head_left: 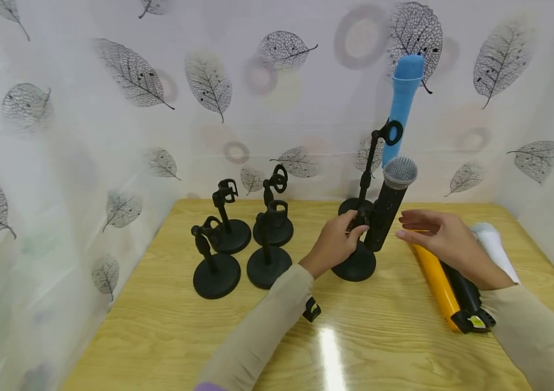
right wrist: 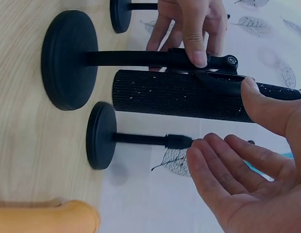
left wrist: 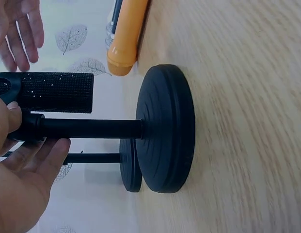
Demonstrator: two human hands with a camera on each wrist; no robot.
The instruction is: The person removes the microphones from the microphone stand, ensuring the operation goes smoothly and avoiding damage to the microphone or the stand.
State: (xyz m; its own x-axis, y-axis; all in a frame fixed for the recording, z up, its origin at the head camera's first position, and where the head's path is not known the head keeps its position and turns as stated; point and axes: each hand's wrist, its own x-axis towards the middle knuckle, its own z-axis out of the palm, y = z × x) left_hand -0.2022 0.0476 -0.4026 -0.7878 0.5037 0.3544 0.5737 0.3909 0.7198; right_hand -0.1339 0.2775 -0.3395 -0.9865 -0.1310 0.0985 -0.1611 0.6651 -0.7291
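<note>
Speckled microphone (head_left: 388, 210): rough, ribbed grip, metal-mesh head; its stand (left wrist: 114, 128): matt, plastic-looking; table (head_left: 159, 336): smooth, glossy wood grain.

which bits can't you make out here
White microphone: near end behind the right arm, head view.
Lying black microphone: far end behind the right hand, head view.
Orange microphone: one end cut off by top edge, left wrist view.
Silver-headed microphone: head cut off by right edge, right wrist view.

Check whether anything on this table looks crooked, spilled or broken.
I see nothing spilled or broken. The blue microphone and speckled black microphone both lean, but each sits in its stand, so the tilt is probably deliberate.
</note>
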